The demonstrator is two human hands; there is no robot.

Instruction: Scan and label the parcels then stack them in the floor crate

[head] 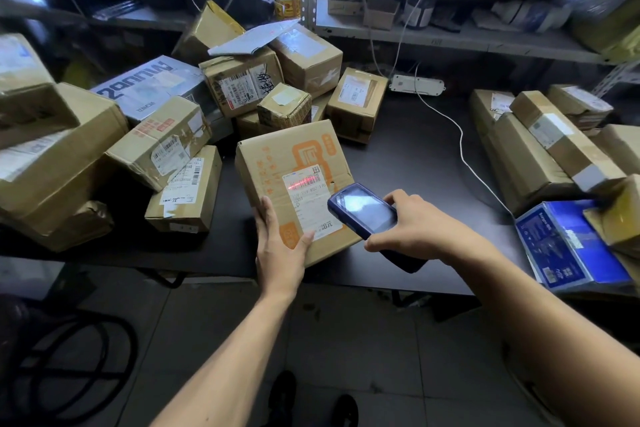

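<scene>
Your left hand [277, 239] grips the near-left corner of the parcel [277, 163], fingers flat along its left edge, thumb curled over onto the white label [308, 199]. The parcel sits tilted at centre of the black table [415, 156], near corner overhanging the front edge. Orange print covers its top face.

Your right hand [412, 229] holds the scanner [367, 215], fingers wrapped round its body, index finger on the far side. The scanner hovers at 3 o'clock of the label, screen up, nose pointing at 10 o'clock. A red scan line [304, 183] falls across the barcode at the label's top.

A heap of boxes [162, 146] fills 9 to 12 o'clock from the parcel, tumbled against each other, most with labels showing. A grey printed carton [152, 83] lies in that heap at 10 o'clock. A second stack of boxes [547, 146] sits at 3 o'clock, well apart, with a blue box [568, 246] at 4 o'clock by the table edge. A white cable [460, 139] runs from a power strip [417, 85] at 1 o'clock across the table. A tape roll [287, 5] stands on the shelf [450, 40] at 12 o'clock.

Crate not seen.
</scene>
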